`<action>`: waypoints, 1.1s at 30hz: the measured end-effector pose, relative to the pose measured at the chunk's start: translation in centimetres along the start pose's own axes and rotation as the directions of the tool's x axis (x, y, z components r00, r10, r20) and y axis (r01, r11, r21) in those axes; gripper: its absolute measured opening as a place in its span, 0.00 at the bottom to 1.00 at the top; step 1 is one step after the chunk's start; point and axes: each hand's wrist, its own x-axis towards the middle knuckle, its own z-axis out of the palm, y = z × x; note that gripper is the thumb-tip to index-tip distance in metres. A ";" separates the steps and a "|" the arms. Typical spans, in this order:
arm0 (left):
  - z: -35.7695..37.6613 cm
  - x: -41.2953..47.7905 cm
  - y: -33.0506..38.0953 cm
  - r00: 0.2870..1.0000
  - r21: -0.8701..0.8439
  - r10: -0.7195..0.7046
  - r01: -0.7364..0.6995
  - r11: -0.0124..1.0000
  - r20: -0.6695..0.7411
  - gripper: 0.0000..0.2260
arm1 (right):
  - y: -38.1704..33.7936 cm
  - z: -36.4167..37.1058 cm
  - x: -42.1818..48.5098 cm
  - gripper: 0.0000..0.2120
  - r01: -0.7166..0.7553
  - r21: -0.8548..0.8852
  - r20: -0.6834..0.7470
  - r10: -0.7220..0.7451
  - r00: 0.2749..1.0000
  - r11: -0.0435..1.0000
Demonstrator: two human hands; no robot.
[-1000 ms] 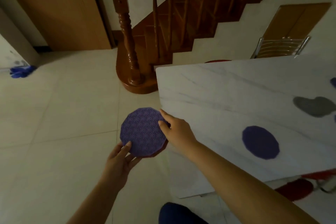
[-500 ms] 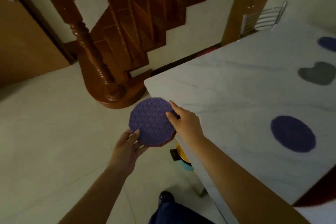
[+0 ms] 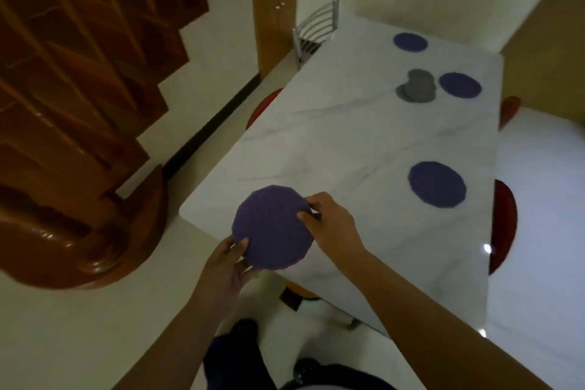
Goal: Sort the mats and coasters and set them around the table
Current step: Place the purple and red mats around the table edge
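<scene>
I hold a round purple mat (image 3: 272,225) in both hands over the near left corner of the white marble table (image 3: 364,149). My left hand (image 3: 228,266) pinches its near edge with the thumb on top. My right hand (image 3: 329,225) pinches its right edge. Three more purple mats lie on the table: one near the right edge (image 3: 437,184), one further back (image 3: 459,85), one at the far end (image 3: 410,41). A small pile of grey coasters (image 3: 417,90) lies beside the second one.
A wooden staircase with a round base (image 3: 79,231) stands close on the left. A metal-backed chair (image 3: 315,32) is at the table's far left side. Red stool seats (image 3: 503,225) show under the table's right and left edges. My feet are below on pale floor tiles.
The view has swung right, so more of the table shows. The held mat has moved from beside the table corner to over it, still in both hands.
</scene>
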 end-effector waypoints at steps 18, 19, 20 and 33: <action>-2.0 10.4 8.8 0.857 0.351 -0.326 0.186 0.918 0.399 0.17 | -3.0 1.3 -1.3 0.07 -0.382 0.591 -0.141 0.557 0.818 0.710; -2.1 10.5 8.8 0.862 0.342 -0.323 0.190 0.920 0.391 0.18 | -2.8 1.2 -1.4 0.07 -0.389 0.586 -0.149 0.566 0.811 0.711; -2.1 10.7 8.8 0.868 0.332 -0.318 0.192 0.924 0.382 0.18 | -2.5 1.1 -1.5 0.07 -0.380 0.617 -0.149 0.577 0.803 0.689; -3.4 14.5 10.3 0.940 0.250 -0.235 0.172 0.953 0.247 0.11 | 4.7 3.0 -4.9 0.08 -0.152 0.946 -0.127 0.762 0.635 0.285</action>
